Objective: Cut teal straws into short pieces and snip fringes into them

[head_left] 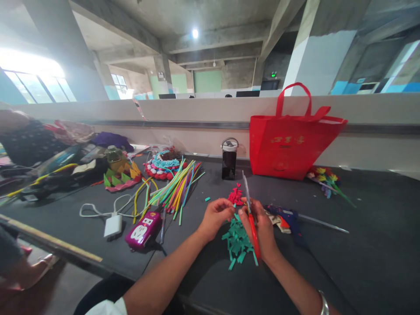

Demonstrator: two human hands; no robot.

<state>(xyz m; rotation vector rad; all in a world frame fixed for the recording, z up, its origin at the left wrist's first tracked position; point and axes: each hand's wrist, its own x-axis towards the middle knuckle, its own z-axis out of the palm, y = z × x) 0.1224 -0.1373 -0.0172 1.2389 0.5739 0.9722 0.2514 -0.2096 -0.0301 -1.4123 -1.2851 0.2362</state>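
My right hand [260, 227] is closed round red-handled scissors [250, 214], blades pointing up and away. My left hand [216, 215] pinches something small at its fingertips, close to the scissor blades; I cannot make out what. Below both hands lies a heap of short green cut pieces [238, 243] on the dark table [361, 262]. A small pile of red cut pieces [235, 196] sits just beyond my fingers. A bundle of long coloured strips [177, 186] fans out to the left.
A red tote bag [290, 140] and a dark bottle [229, 159] stand at the back. A glue gun [288, 218] lies right of my hands. A purple power strip [144, 227], white charger [113, 225] and craft flowers [162, 165] lie left. Another person's arm [22, 135] rests far left.
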